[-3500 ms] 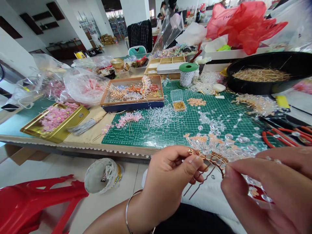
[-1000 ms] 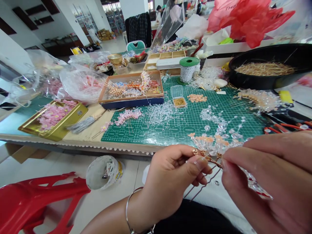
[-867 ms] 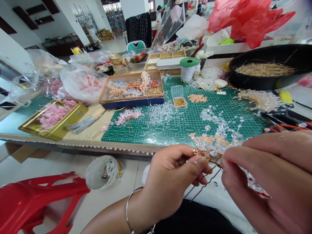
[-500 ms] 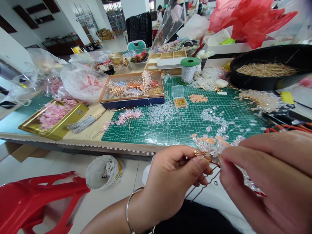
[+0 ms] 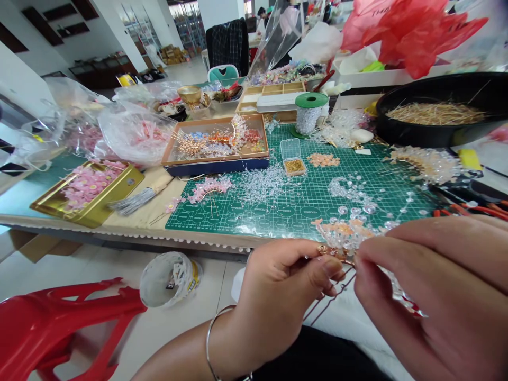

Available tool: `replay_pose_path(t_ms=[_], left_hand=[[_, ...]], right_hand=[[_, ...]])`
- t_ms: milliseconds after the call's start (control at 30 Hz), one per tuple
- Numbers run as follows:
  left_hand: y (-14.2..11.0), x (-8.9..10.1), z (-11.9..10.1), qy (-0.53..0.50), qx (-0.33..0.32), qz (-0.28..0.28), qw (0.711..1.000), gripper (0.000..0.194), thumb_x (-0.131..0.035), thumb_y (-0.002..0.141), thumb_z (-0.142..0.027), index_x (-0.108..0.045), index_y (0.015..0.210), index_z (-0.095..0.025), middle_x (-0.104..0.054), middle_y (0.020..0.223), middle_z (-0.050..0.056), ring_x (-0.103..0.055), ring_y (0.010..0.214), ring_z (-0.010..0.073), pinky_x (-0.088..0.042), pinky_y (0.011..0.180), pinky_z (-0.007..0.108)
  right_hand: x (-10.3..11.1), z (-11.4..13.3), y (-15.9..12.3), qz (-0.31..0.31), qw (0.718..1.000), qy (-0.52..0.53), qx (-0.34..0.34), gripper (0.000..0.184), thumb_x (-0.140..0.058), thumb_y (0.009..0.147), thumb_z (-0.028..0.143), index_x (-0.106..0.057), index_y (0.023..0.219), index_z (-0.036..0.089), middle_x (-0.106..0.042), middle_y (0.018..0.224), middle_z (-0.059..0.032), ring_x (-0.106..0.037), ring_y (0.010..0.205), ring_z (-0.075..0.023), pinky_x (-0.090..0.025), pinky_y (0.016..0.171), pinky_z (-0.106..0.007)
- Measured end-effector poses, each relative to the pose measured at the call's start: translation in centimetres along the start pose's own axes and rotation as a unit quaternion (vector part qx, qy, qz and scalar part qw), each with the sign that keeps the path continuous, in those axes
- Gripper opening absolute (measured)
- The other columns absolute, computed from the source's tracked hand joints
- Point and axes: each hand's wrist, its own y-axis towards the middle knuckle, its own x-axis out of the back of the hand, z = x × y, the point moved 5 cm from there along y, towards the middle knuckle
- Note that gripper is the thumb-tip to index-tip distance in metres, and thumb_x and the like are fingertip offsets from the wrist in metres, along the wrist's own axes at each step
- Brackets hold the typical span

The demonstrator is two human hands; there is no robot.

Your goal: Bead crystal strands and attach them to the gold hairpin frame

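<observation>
A beaded hairpin (image 5: 342, 233) with clear crystal beads and peach flower pieces is held above the mat's front edge. My left hand (image 5: 283, 288) is closed, pinching its copper-coloured wire end between thumb and forefinger. Bent wire prongs hang below those fingers. My right hand (image 5: 440, 288) pinches the hairpin farther along, right beside the left fingertips; its own fingers hide the exact grip. More clear beads and a bit of red show beneath the right palm. Behind the hairpin, loose clear beads (image 5: 349, 190) and peach flower pieces (image 5: 323, 160) lie on the green cutting mat (image 5: 273, 225).
A pink beaded hairpin (image 5: 210, 189) and an open box of gold beads (image 5: 294, 166) rest on the mat. Around it are a gold tin (image 5: 93, 214), a wire spool (image 5: 306, 119), a black basin (image 5: 440, 135) and orange-handled pliers (image 5: 472, 210). A red stool (image 5: 51, 323) stands below left.
Both hands stay at the hairpin. The right fingertips have shifted slightly left along it, and the hairpin has tilted a little. The rest looks unchanged.
</observation>
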Motion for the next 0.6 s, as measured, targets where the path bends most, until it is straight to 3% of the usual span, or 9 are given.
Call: replay_pose_path(t_ms=[100,233,600], left_hand=[[0.01,-0.07,-0.14,0.022,-0.009,0.002,1.000,0.028,-0.065,0.090,-0.025,-0.061,0.063,-0.015,-0.054,0.059,-0.002,-0.048,0.057,0.0090,-0.038,0.053,0.020],[-0.02,-0.17,-0.01,0.010,-0.009,0.014,1.000,0.027,-0.063,0.092,-0.026,-0.062,0.067,-0.016,-0.055,0.062,-0.001,-0.050,0.059,0.0096,-0.040,0.055,0.021],[-0.26,-0.10,-0.50,0.032,-0.021,0.011,0.999,0.029,-0.063,0.093,-0.025,-0.060,0.065,-0.017,-0.052,0.059,-0.003,-0.048,0.058,0.0086,-0.040,0.055,0.019]], right_hand=[[-0.14,0.04,-0.12,0.028,1.000,-0.009,0.005,0.034,-0.053,0.097,0.036,-0.065,0.067,0.024,-0.062,0.072,-0.0028,-0.055,0.063,-0.0202,-0.045,0.064,-0.042],[0.13,-0.01,-0.11,0.014,1.000,-0.011,0.003,0.034,-0.052,0.097,0.034,-0.063,0.066,0.023,-0.062,0.072,-0.0042,-0.057,0.067,-0.0216,-0.046,0.068,-0.044],[-0.25,0.27,-0.34,0.029,0.999,-0.007,-0.016,0.031,-0.051,0.097,0.036,-0.062,0.070,0.025,-0.063,0.072,-0.0017,-0.057,0.064,-0.0211,-0.042,0.064,-0.042]])
